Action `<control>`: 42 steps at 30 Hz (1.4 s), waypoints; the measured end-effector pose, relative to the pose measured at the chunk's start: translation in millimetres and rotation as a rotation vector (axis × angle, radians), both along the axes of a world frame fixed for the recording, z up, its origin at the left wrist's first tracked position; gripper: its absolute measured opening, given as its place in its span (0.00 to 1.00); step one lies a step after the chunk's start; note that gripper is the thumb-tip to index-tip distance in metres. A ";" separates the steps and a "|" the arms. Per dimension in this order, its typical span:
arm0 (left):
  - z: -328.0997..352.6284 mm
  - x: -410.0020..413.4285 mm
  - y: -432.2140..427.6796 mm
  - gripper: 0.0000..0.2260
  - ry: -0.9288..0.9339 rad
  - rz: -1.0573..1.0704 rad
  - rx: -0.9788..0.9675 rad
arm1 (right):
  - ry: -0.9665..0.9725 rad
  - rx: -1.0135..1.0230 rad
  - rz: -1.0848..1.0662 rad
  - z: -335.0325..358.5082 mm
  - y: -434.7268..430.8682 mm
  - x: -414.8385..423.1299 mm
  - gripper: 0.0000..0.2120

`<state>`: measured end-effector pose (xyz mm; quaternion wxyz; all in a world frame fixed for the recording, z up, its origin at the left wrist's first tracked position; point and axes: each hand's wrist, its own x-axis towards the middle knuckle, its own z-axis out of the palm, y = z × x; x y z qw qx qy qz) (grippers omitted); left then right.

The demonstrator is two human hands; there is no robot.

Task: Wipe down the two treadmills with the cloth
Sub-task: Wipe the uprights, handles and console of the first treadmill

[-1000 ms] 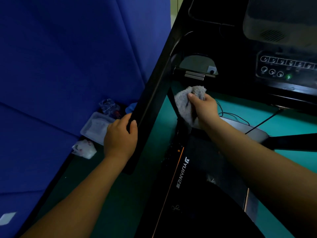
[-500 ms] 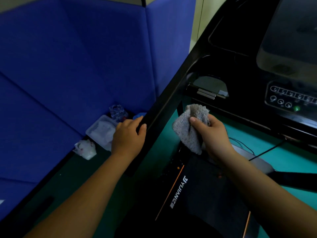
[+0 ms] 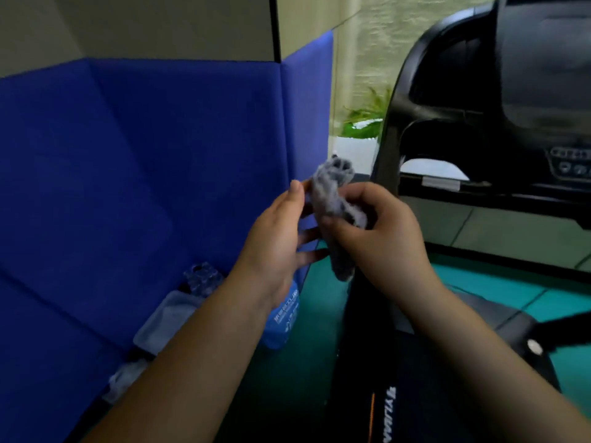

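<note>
Your right hand [image 3: 377,233] grips the bunched grey cloth [image 3: 332,190] in curled fingers; your left hand [image 3: 275,241], fingers loosely spread, sits just beside it, near the treadmill [image 3: 479,100].

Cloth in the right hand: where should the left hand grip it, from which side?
Probably pinch the upper end of the cloth from its left: it stands clear of the right hand, whose fingers wrap the middle, and the left hand is open beside it.

I see a blue padded partition [image 3: 144,171] left of my left hand [image 3: 275,241], a beige wall [image 3: 160,24] above it, and teal floor [image 3: 495,279] right of my right hand [image 3: 380,231].
</note>
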<state>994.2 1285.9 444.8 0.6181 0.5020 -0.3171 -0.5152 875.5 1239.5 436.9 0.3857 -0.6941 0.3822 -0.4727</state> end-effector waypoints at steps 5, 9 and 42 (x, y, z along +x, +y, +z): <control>-33.0 42.5 20.7 0.15 0.274 -0.096 0.092 | 0.038 0.257 0.144 -12.3 49.1 37.4 0.15; -49.8 63.4 17.3 0.18 0.556 -0.111 0.193 | -0.029 0.174 -0.177 -0.5 56.6 35.2 0.09; -134.8 -31.3 -76.4 0.18 0.030 -0.210 -0.188 | 0.318 0.285 -0.641 -50.0 34.7 -5.8 0.09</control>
